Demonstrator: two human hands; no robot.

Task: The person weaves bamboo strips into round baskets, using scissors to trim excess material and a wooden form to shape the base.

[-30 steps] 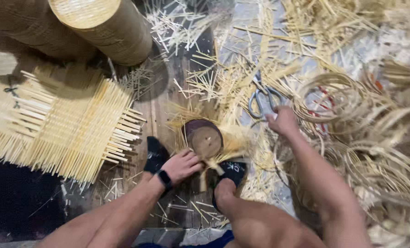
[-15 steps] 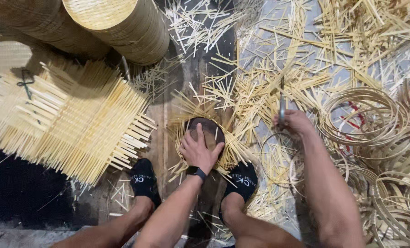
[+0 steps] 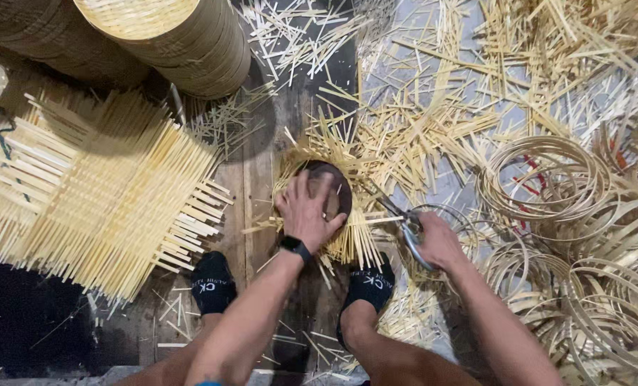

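A person sits on a wooden floor, seen from above, working on a small unfinished woven basket base (image 3: 347,236), a fringe of pale bamboo strips fanning out from under a dark round block (image 3: 337,187). The left hand (image 3: 306,211) lies flat on that block with fingers spread, pressing it down and gripping nothing; a black watch (image 3: 295,247) circles its wrist. Just to the right of the block, the right hand (image 3: 435,241) is closed around the handles of metal scissors (image 3: 399,214), whose blades point toward the strips at the block's edge. Whether the blades are parted cannot be told.

Just below the block, two feet in black socks (image 3: 214,282) rest on the floor, one on either side of the left forearm. To the left of the block lies a large flat woven mat (image 3: 97,193) with loose strip ends. Above and left of it stand stacked round woven baskets (image 3: 169,43). To its right lie coiled bamboo hoops (image 3: 547,186), and cut strip offcuts (image 3: 433,107) litter the floor above and right.
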